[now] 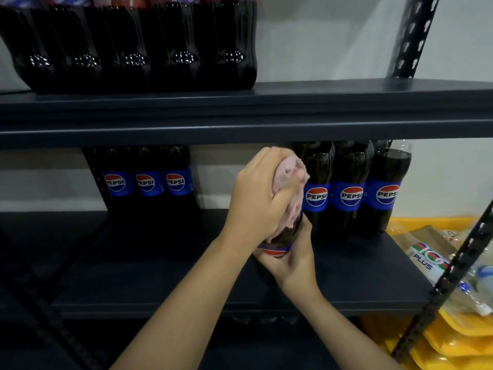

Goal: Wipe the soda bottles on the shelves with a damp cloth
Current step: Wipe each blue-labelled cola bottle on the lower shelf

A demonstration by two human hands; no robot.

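- Two bare forearms reach up from the bottom edge toward the middle shelf (pixel 186 297), a dark flat board.
- The right hand (pixel 290 259) curls its fingers round the lower body of a held bottle (pixel 286 237), gripping it at the blue, red and white label, in front of and above the shelf board.
- The bottle is tilted, its top leaning away toward the row behind; its dark body shows only in a short stretch between the two hands.
- The left hand (pixel 257 198) is wrapped round a pink cloth (pixel 286 180), which is bunched over the upper part of the bottle; the fingers close tightly on cloth and bottle neck together, so the cap is hidden.
- To the right of the shelf, yellow packs (pixel 458 340) lie stacked, with clear-wrapped bottles marked "100 PLUS" (pixel 429 259) on top of them.
- A perforated metal post (pixel 453 268) crosses in front of those packs at a slant.
- Just behind the hands, three Pepsi bottles (pixel 352 193) stand upright side by side on the middle shelf, labels facing forward.
- Further back on the left, another three Pepsi bottles (pixel 146 182) stand in a row, apart from the right group.
- Above, the upper shelf (pixel 346 108) carries a tight row of dark bottles (pixel 133 49), seen only in their lower halves.
- A pale wall (pixel 320 36) closes the background.
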